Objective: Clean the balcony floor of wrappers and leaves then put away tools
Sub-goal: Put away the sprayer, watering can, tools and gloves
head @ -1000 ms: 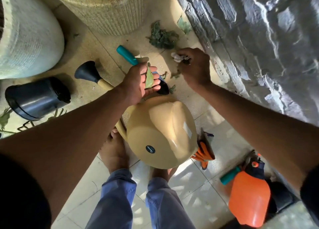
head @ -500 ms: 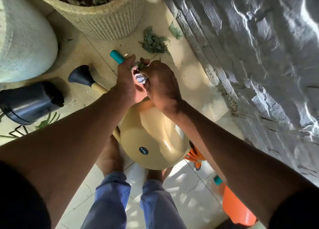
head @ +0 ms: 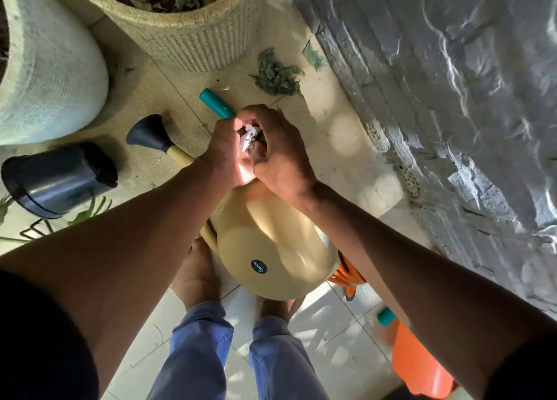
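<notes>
Wrapper (head: 249, 137), white, crumpled: held between my two hands, above the near end of the teal-handled tool (head: 216, 103) on the floor. Left hand (head: 224, 152): fingers curled round the wrapper and what looks like leaf scraps, serving as the collecting hand. Right hand (head: 281, 155): fingers curled in against the left palm, pinching the same wad from the right side; which hand bears most of it I cannot tell. Leaf pile (head: 277, 76), dark green, dried: on the beige floor, far and slightly right of both hands, near the ribbed planter (head: 193, 41) and short of the stone wall (head: 437, 98). Single leaf (head: 313, 57): farther right, close by the wall. Right hand the nearer of the two to the pile, by my judgement, so the next reach falls to it, forward and rightward, while the left keeps the wad. Watering can (head: 271, 246), tan: near side, below the wrists, between hands and feet. Sprayer (head: 419, 366), orange: near right.
</notes>
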Action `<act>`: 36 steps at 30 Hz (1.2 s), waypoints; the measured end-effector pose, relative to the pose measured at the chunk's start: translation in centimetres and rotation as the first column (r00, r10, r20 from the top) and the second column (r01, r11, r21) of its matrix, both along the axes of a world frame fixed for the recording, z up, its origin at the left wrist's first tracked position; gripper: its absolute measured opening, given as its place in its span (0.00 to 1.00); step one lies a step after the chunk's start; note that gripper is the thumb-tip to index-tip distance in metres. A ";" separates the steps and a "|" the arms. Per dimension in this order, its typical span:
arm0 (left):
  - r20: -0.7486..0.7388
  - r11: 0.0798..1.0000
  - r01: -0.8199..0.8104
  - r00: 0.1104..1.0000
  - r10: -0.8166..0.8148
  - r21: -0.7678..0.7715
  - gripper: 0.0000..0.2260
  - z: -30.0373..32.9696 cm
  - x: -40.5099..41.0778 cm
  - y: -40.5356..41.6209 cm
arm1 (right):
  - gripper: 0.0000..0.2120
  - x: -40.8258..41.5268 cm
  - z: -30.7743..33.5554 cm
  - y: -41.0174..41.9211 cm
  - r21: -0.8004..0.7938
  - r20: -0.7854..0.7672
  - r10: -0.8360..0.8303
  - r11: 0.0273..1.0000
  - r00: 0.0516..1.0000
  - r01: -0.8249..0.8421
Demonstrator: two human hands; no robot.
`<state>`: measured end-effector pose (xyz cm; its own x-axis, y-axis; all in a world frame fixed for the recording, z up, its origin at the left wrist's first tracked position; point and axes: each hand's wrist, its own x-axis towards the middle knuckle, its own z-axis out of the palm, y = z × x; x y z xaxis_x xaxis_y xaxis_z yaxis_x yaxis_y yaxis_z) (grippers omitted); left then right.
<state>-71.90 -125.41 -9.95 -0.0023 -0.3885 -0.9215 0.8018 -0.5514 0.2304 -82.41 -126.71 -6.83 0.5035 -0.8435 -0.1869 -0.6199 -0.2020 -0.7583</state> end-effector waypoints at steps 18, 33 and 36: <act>-0.081 0.991 -0.126 0.989 0.122 -0.052 0.19 -0.4 0.4 -0.7 | 0.41 0.5 -0.5 -0.5 -0.055 -0.047 0.038 0.998 0.998 -0.040; -0.381 0.927 -0.376 0.858 0.346 -0.007 0.13 -2.9 1.5 1.4 | 0.28 -8.7 -6.3 -3.9 0.137 -0.483 0.108 0.989 0.869 -0.046; -0.391 0.936 -0.350 0.866 0.312 -0.027 0.12 -3.0 1.6 2.0 | 0.37 -9.2 -7.7 -2.9 0.217 -0.550 0.219 0.969 0.806 -0.116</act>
